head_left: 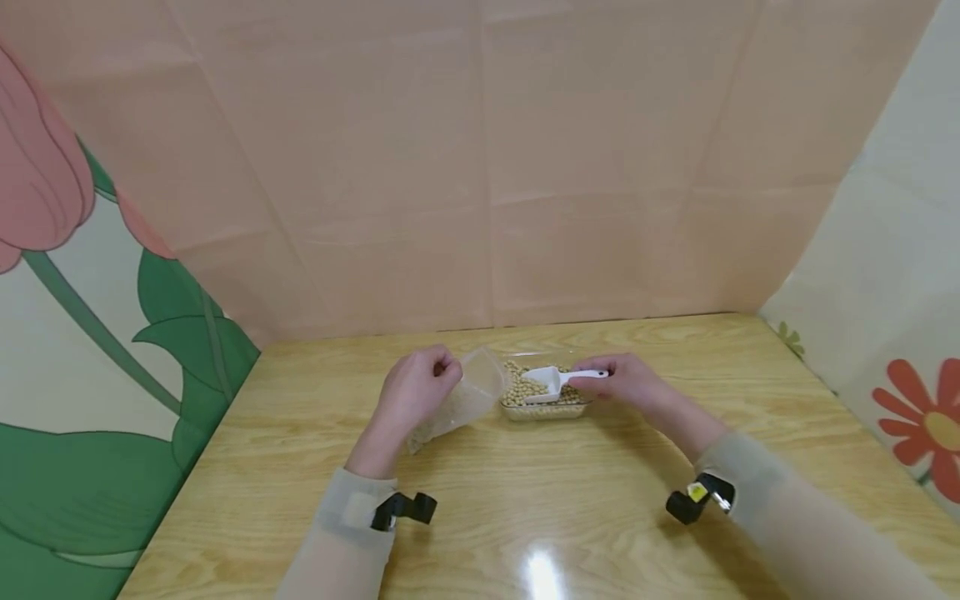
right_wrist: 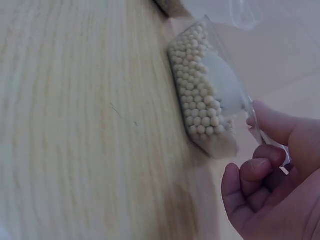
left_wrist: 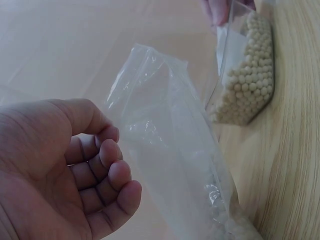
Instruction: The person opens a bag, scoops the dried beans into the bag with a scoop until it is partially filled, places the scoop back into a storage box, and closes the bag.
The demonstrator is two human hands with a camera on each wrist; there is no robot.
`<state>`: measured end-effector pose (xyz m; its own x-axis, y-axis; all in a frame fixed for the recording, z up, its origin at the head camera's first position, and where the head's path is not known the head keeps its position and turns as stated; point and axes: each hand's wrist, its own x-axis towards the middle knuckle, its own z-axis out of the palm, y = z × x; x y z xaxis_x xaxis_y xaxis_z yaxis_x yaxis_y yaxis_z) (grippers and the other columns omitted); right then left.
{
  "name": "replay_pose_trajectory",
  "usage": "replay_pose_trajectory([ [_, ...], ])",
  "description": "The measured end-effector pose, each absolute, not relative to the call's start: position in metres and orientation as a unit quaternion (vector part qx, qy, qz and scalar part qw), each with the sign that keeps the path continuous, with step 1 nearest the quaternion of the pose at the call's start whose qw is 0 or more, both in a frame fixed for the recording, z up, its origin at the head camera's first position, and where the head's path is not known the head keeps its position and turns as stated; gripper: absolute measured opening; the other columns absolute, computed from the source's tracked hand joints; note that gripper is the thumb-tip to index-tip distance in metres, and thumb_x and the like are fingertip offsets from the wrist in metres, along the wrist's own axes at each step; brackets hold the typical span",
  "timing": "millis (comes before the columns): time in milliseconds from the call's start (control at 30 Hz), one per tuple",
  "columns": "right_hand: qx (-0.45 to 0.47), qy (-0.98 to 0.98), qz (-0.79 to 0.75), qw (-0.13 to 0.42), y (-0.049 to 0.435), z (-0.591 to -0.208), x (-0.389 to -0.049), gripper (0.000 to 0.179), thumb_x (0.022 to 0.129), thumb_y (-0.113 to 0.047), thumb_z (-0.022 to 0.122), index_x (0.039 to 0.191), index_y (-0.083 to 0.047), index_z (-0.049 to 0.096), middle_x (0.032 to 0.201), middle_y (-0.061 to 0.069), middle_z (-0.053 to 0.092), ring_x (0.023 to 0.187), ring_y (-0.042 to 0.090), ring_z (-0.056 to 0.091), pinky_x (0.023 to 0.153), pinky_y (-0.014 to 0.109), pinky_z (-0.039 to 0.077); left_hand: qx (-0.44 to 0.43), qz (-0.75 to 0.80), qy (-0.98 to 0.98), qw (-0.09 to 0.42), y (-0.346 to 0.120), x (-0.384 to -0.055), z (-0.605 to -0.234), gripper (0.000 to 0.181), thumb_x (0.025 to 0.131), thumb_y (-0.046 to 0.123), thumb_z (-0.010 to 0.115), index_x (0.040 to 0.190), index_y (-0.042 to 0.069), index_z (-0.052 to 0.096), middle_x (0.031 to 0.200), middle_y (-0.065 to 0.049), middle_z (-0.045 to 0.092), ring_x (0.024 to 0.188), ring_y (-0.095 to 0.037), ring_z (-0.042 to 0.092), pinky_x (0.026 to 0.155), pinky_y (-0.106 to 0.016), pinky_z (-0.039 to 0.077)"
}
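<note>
My left hand (head_left: 418, 387) pinches the upper edge of a clear plastic bag (head_left: 468, 393) between thumb and curled fingers. The bag slants, its mouth close to the clear container, and some pale beans (left_wrist: 216, 205) lie low inside it. My right hand (head_left: 626, 380) grips the handle of a white scoop (head_left: 546, 382). The scoop's head sits among soybean-like round beans (head_left: 517, 385) in the rectangular clear container (head_left: 543, 412), to the right of the bag. In the right wrist view, the container's wall (right_wrist: 227, 62) partly veils the scoop, and my fingers are close to its rim.
The container stands on a wood-grain table (head_left: 480, 492) near its back edge. Behind rises a pinkish cloth backdrop (head_left: 480, 183). Flower-patterned panels border the left (head_left: 82, 333) and right (head_left: 885, 333) sides. A small camera is strapped to each wrist.
</note>
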<state>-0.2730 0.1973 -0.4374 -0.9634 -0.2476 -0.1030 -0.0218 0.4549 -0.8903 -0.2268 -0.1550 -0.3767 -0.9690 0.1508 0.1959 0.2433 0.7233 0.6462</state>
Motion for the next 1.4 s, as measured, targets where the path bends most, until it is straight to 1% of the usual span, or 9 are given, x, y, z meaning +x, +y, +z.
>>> replay_pose_trajectory([
  [167, -0.056, 0.84, -0.529, 0.108, 0.192, -0.444, -0.273, 0.049, 0.097, -0.038, 0.087, 0.133, -0.006, 0.079, 0.105, 0.002, 0.076, 0.095, 0.019, 0.064, 0.085, 0.037, 0.055, -0.105, -0.357, -0.926, 0.064, -0.156, -0.226, -0.376, 0.02, 0.107, 0.017, 0.062, 0.09, 0.016, 0.072, 0.075, 0.001, 0.063, 0.062, -0.018, 0.051, 0.064, -0.036, 0.044],
  [400, -0.048, 0.821, -0.557, 0.114, 0.188, -0.445, -0.268, 0.047, 0.1, -0.035, 0.084, 0.135, -0.004, 0.077, 0.102, -0.003, 0.072, 0.092, 0.017, 0.06, 0.081, 0.034, 0.052, -0.107, -0.353, -0.927, 0.067, -0.157, -0.227, -0.377, 0.021, 0.107, 0.017, 0.062, 0.09, 0.017, 0.072, 0.074, 0.001, 0.063, 0.061, -0.018, 0.051, 0.063, -0.036, 0.044],
  [567, -0.044, 0.81, -0.572, 0.123, 0.189, -0.448, -0.267, 0.047, 0.102, -0.036, 0.082, 0.136, -0.004, 0.076, 0.081, -0.004, 0.061, 0.077, 0.016, 0.056, 0.075, 0.034, 0.049, -0.107, -0.356, -0.926, 0.069, -0.157, -0.227, -0.378, 0.021, 0.107, 0.016, 0.062, 0.089, 0.017, 0.072, 0.073, 0.001, 0.062, 0.06, -0.018, 0.051, 0.063, -0.036, 0.044],
  [667, -0.041, 0.798, -0.587, 0.129, 0.19, -0.45, -0.267, 0.045, 0.103, -0.034, 0.081, 0.135, -0.003, 0.075, 0.076, -0.005, 0.055, 0.073, 0.014, 0.053, 0.072, 0.032, 0.047, -0.108, -0.356, -0.926, 0.071, -0.157, -0.227, -0.377, 0.021, 0.107, 0.016, 0.061, 0.089, 0.016, 0.072, 0.073, 0.001, 0.061, 0.06, -0.018, 0.05, 0.063, -0.036, 0.043],
  [800, -0.035, 0.782, -0.609, 0.129, 0.19, -0.453, -0.267, 0.045, 0.105, -0.031, 0.078, 0.137, 0.0, 0.072, 0.08, -0.005, 0.058, 0.075, 0.012, 0.053, 0.071, 0.029, 0.047, -0.109, -0.358, -0.925, 0.073, -0.158, -0.228, -0.378, 0.022, 0.107, 0.016, 0.061, 0.088, 0.017, 0.072, 0.074, 0.001, 0.062, 0.061, -0.018, 0.051, 0.063, -0.036, 0.043],
  [967, -0.017, 0.748, -0.652, 0.125, 0.193, -0.455, -0.264, 0.046, 0.106, -0.026, 0.078, 0.143, -0.001, 0.069, 0.093, -0.004, 0.07, 0.081, 0.007, 0.062, 0.072, 0.024, 0.052, -0.106, -0.358, -0.925, 0.071, -0.159, -0.228, -0.378, 0.022, 0.108, 0.017, 0.061, 0.089, 0.017, 0.072, 0.075, 0.0, 0.062, 0.062, -0.019, 0.052, 0.063, -0.037, 0.044],
  [1167, -0.013, 0.697, -0.705, 0.126, 0.201, -0.454, -0.262, 0.027, 0.107, -0.024, 0.076, 0.131, -0.012, 0.076, 0.09, -0.007, 0.064, 0.078, 0.007, 0.065, 0.07, 0.022, 0.052, -0.106, -0.359, -0.925, 0.07, -0.159, -0.229, -0.379, 0.022, 0.108, 0.018, 0.061, 0.089, 0.018, 0.072, 0.075, 0.0, 0.063, 0.062, -0.019, 0.052, 0.063, -0.037, 0.044],
  [1233, -0.018, 0.686, -0.716, 0.128, 0.203, -0.451, -0.261, 0.023, 0.107, -0.022, 0.075, 0.129, -0.014, 0.077, 0.091, -0.007, 0.064, 0.079, 0.009, 0.067, 0.074, 0.023, 0.055, -0.108, -0.359, -0.924, 0.07, -0.159, -0.229, -0.38, 0.022, 0.108, 0.017, 0.061, 0.089, 0.017, 0.071, 0.075, 0.0, 0.062, 0.062, -0.019, 0.051, 0.063, -0.037, 0.044],
  [1400, -0.036, 0.676, -0.725, 0.125, 0.205, -0.442, -0.26, 0.017, 0.109, -0.018, 0.073, 0.125, -0.015, 0.078, 0.109, -0.005, 0.067, 0.093, 0.011, 0.071, 0.09, 0.027, 0.059, -0.112, -0.36, -0.923, 0.071, -0.159, -0.228, -0.38, 0.022, 0.108, 0.016, 0.06, 0.09, 0.017, 0.072, 0.075, 0.0, 0.062, 0.062, -0.019, 0.051, 0.063, -0.036, 0.044],
])
